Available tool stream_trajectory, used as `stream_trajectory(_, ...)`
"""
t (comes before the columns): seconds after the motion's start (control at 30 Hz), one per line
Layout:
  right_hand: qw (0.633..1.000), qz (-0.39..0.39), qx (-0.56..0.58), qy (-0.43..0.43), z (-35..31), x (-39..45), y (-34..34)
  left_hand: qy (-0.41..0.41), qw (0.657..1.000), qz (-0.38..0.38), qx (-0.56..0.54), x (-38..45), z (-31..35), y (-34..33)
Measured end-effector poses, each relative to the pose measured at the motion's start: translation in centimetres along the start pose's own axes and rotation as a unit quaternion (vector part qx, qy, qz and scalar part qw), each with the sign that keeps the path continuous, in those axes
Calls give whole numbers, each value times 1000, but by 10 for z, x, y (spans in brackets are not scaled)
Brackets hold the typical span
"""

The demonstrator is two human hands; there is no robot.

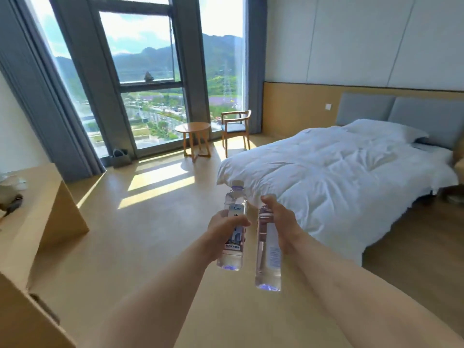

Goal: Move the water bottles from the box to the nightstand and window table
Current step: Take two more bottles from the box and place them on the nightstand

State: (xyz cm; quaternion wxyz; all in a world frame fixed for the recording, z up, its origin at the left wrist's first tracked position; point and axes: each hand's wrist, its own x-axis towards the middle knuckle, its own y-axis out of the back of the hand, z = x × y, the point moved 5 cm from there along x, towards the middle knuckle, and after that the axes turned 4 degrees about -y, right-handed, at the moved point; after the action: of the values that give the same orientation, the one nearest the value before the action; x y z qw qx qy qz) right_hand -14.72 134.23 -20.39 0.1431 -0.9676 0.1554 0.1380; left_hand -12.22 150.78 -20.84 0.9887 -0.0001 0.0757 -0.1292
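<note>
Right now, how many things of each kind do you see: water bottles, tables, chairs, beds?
Clear plastic water bottles: 2, one in the left hand, one in the right hand
Round wooden tables: 1
Wooden armchairs with grey seat: 1
Beds with white duvet: 1
Total: 5

Hotel-style bedroom, high floor. Evidence: double bed (pixel 339 172) with white duvet and grey padded headboard (pixel 401 111) against a wood-panelled wall; floor-to-ceiling window (pixel 148 79) with grey curtains (pixel 37 96), looking out over roads and green hills far below; small round wooden side table (pixel 193 128) and armchair (pixel 236 126) just beside the glass; long wooden desk unit (pixel 30 212) along the left wall; bare tan floor (pixel 140 234), few personal items.
</note>
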Motion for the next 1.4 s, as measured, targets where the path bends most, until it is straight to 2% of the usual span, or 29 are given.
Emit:
stream_trajectory(0.33,985,170,17,19,-94,46,248,-19,987,-156,23,91,21,-264)
stream_trajectory(0.63,945,319,57,46,-134,56,427,6,958,-285,35,130,16,-454)
stream_trajectory(0.9,917,390,79,22,-160,89,533,11,919,-389,70,195,5,-593)
stream_trajectory(1.2,854,509,101,27,-228,171,633,-2,877,-467,113,320,20,-727)
stream_trajectory(1.4,835,540,106,32,-264,221,695,15,860,-496,116,383,23,-806)
